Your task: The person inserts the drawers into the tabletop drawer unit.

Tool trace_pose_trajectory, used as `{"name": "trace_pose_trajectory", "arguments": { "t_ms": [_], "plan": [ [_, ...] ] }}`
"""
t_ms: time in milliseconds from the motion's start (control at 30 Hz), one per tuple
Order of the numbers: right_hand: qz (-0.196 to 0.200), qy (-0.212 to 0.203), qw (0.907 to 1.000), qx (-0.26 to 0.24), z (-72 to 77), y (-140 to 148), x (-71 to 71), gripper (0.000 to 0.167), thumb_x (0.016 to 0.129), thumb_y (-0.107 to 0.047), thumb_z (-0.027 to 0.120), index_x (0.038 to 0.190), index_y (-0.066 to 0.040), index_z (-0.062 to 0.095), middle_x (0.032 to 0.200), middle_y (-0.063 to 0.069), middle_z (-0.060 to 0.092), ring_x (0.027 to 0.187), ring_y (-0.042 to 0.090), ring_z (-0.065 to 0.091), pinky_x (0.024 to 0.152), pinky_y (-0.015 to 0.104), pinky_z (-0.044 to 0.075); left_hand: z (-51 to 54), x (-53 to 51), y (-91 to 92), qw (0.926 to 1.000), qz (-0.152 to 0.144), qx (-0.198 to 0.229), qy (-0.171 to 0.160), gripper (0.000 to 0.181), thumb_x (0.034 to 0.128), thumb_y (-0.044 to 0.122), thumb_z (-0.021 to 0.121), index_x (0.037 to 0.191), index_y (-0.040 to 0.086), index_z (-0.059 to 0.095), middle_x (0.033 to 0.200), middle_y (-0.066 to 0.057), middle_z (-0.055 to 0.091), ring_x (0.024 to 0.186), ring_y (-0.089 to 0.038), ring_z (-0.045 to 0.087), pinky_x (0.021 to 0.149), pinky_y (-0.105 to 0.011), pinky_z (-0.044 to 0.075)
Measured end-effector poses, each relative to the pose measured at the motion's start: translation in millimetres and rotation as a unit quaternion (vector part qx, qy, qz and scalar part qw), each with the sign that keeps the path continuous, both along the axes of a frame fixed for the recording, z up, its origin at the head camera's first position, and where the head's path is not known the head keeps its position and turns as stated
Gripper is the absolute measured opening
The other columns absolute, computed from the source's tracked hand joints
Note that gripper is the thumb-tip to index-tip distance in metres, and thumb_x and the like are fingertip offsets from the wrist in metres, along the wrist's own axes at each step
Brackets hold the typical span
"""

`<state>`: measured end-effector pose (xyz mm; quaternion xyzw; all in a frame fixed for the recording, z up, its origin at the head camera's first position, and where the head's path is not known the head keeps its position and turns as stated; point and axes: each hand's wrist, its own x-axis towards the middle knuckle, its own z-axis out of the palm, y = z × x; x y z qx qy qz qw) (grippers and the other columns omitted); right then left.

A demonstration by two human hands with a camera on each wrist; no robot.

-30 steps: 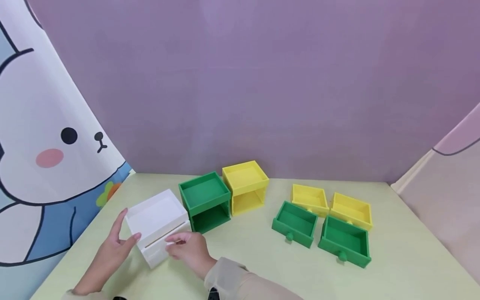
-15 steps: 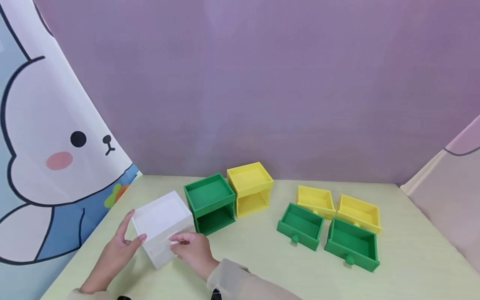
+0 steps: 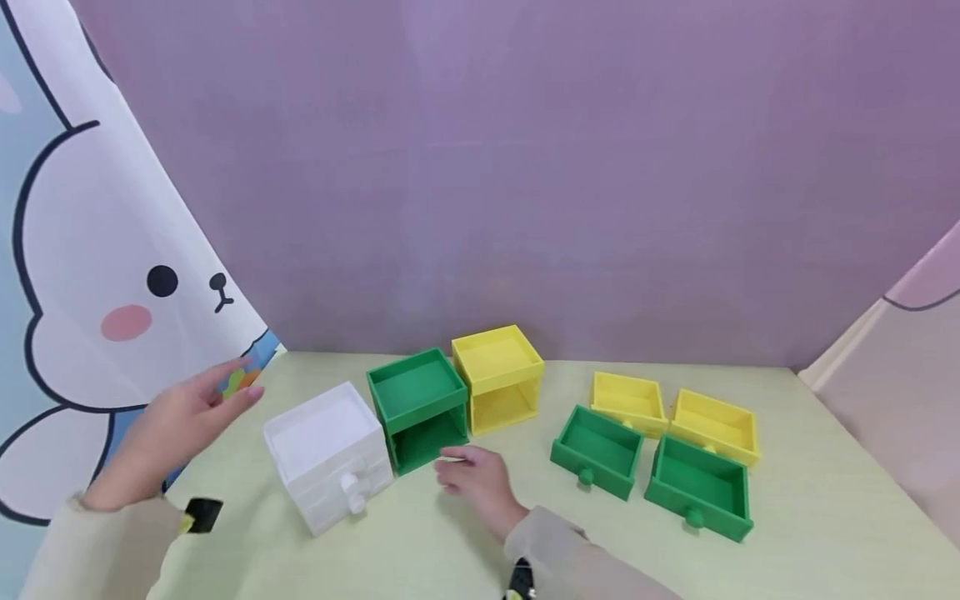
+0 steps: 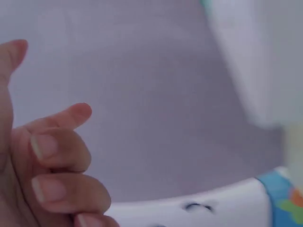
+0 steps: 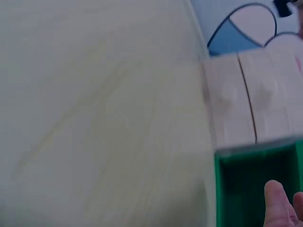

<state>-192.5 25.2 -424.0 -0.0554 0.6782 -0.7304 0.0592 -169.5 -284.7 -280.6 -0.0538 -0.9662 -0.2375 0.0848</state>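
The head view shows, at far left, a cloth (image 3: 82,250) printed with a rabbit. Before it the person's left hand (image 3: 180,423) hangs above the tabletop (image 3: 435,567), its grip apart, thumb clear of the forefinger; the left wrist view shows the other fingers loosely curled. A pale sleeve (image 3: 97,542) covers the forearm.

Next, near that hand but apart from it, a white cabinet (image 3: 322,429) stands upright on the tabletop, turned at an angle. Its drawers are in, and white knobs (image 3: 349,483) stick out of the front; the right wrist view shows a dark seam between the two fronts. Just beside it stands a green cabinet (image 3: 418,387) with an open front.

Near that opening is the person's right hand (image 3: 483,490), its grip apart, the fingers loosely extended. Behind the hand, just beside the green cabinet, stands a yellow cabinet (image 3: 498,358), also open in front.

Farther right, well apart from the cabinets, four drawers lie open side up: a green drawer (image 3: 600,446) with a yellow drawer (image 3: 628,396) behind it, then a second green drawer (image 3: 701,479) with a second yellow drawer (image 3: 716,417) behind. A purple backdrop (image 3: 480,167) spans the rear.
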Motion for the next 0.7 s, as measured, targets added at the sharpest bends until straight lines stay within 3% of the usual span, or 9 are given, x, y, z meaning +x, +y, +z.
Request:
{"name": "trace_pose_trajectory", "arguments": {
  "t_ms": [67, 167, 267, 333, 433, 533, 700],
  "plan": [
    [-0.018, -0.001, 0.9998, 0.013, -2.1, 20, -3.0, 0.035, 0.084, -0.001, 0.068, 0.113, 0.017, 0.06, 0.092, 0.02, 0.07, 0.076, 0.018, 0.067, 0.071, 0.033, 0.056, 12.8, -4.5, 11.5, 0.9996, -0.02, -0.011, 0.018, 0.063, 0.0976, 0.045, 0.051, 0.145, 0.004, 0.041, 0.061, 0.0, 0.035, 0.053, -0.014, 0.037, 0.057, -0.029, 0.031],
    [-0.037, -0.007, 0.9987, 0.035, -2.9, 47, -5.4, 0.038, 0.086, -0.005, 0.068, 0.115, 0.018, 0.059, 0.094, 0.02, 0.07, 0.077, 0.018, 0.067, 0.072, 0.034, 0.056, 22.9, -14.2, 30.7, 0.9971, -0.048, -0.041, 0.042, 0.062, 0.0957, 0.044, 0.055, 0.141, 0.004, 0.045, 0.06, 0.0, 0.038, 0.051, -0.014, 0.036, 0.054, -0.029, 0.031],
    [-0.057, -0.009, 0.9971, 0.05, -0.2, 70, -4.3, 0.04, 0.087, -0.007, 0.068, 0.116, 0.018, 0.058, 0.095, 0.022, 0.069, 0.078, 0.02, 0.068, 0.073, 0.035, 0.056, 26.7, -25.0, 45.0, 0.9951, -0.069, -0.06, 0.037, 0.063, 0.095, 0.045, 0.055, 0.14, 0.002, 0.046, 0.059, 0.0, 0.038, 0.053, -0.016, 0.036, 0.052, -0.031, 0.03],
    [-0.072, -0.013, 0.9955, 0.061, 1.9, 82, -2.2, 0.04, 0.086, -0.007, 0.068, 0.116, 0.018, 0.058, 0.094, 0.022, 0.069, 0.078, 0.021, 0.068, 0.073, 0.036, 0.056, 27.8, -32.2, 50.9, 0.9948, -0.079, -0.061, 0.022, 0.064, 0.0953, 0.046, 0.054, 0.142, 0.003, 0.044, 0.062, -0.003, 0.047, 0.059, -0.019, 0.047, 0.056, -0.034, 0.039],
    [-0.097, -0.02, 0.9924, 0.073, 2.7, 100, 0.5, 0.039, 0.086, -0.005, 0.068, 0.116, 0.019, 0.058, 0.094, 0.022, 0.069, 0.079, 0.024, 0.068, 0.073, 0.036, 0.056, 27.6, -44.0, 60.1, 0.9942, -0.092, -0.054, -0.009, 0.067, 0.0955, 0.048, 0.052, 0.144, 0.004, 0.041, 0.098, -0.016, 0.065, 0.09, -0.033, 0.061, 0.077, -0.05, 0.049],
    [-0.113, -0.047, 0.9892, 0.081, 2.2, 116, 2.6, 0.037, 0.088, -0.005, 0.067, 0.116, 0.018, 0.059, 0.098, 0.023, 0.069, 0.082, 0.027, 0.068, 0.074, 0.036, 0.055, 23.5, -55.1, 70.9, 0.9927, -0.108, -0.043, -0.035, 0.067, 0.0951, 0.047, 0.053, 0.145, 0.005, 0.04, 0.139, -0.022, 0.048, 0.125, -0.042, 0.045, 0.094, -0.063, 0.037],
    [-0.114, -0.105, 0.9835, 0.092, -2.2, 136, 8.5, 0.038, 0.094, -0.015, 0.061, 0.115, 0.017, 0.058, 0.094, 0.021, 0.068, 0.081, 0.026, 0.068, 0.074, 0.036, 0.055, 11.9, -68.9, 85.3, 0.9895, -0.119, -0.037, -0.073, 0.069, 0.0927, 0.045, 0.058, 0.149, 0.011, 0.035, 0.151, -0.02, 0.031, 0.135, -0.046, 0.027, 0.096, -0.069, 0.03]
  ]
}}
